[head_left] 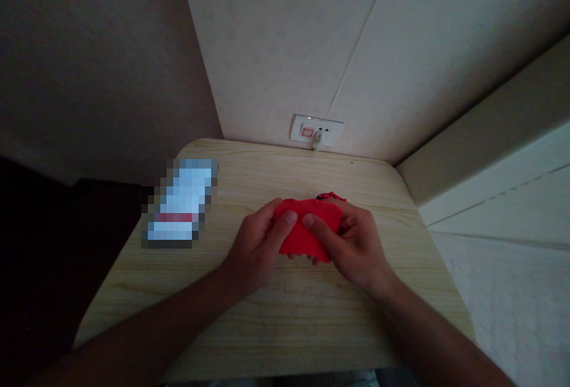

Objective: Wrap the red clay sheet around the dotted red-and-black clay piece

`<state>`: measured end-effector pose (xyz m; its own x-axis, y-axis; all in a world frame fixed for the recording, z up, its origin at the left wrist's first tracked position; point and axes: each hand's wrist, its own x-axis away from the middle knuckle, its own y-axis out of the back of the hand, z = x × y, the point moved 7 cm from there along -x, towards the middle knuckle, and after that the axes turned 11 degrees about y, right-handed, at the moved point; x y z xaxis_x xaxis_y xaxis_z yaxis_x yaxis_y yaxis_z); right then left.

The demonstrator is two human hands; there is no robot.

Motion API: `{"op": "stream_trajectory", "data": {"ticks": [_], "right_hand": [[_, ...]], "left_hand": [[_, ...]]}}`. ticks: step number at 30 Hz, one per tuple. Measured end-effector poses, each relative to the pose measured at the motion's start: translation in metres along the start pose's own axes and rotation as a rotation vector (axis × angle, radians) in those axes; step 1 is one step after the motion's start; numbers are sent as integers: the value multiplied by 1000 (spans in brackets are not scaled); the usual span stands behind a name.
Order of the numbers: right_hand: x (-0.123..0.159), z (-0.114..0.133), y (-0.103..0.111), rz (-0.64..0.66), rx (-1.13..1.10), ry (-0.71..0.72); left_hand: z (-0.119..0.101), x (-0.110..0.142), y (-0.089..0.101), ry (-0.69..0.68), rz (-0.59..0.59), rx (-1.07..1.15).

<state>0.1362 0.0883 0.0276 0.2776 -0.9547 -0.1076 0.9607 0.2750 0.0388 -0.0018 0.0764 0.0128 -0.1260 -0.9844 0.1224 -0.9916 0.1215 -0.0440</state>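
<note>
A small red cloth item [307,234] with a bit of dark trim at its far edge is held just above the middle of a light wooden table [285,316]. My left hand [256,244] grips its left side, thumb on top. Its right side is gripped by my right hand [351,244], thumb pressed on the red fabric. Both hands are closed around it, and the fingers underneath are hidden.
A pixelated, blurred-out flat object [180,203] lies on the table's left side. A wall socket [316,130] sits just above the table's far edge. Walls close in behind and to the right; the space to the left is dark.
</note>
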Motion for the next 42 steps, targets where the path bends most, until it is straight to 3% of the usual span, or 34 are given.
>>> {"op": "stream_trajectory", "data": {"ticks": [3,9,16,23,31,34,39,42], "right_hand": [[-2,2,-4,21,-90,-15],[-4,3,-1,42,-44,26],[-3,12,4,42,111,147],[-5,16,-1,106,76,147],[-2,6,12,-48,286,131],[-2,5,11,-54,214,99],[-4,4,-4,122,-15,75],[-4,4,-5,138,-49,77]], "left_hand": [[0,-1,1,0,-23,13],[0,-1,0,21,16,112],[-1,-2,10,15,-95,130],[2,-7,-5,75,144,291],[5,-7,-12,123,164,258],[7,-7,-12,134,149,240],[4,-3,-10,121,107,202],[7,-3,-11,140,106,205]]}}
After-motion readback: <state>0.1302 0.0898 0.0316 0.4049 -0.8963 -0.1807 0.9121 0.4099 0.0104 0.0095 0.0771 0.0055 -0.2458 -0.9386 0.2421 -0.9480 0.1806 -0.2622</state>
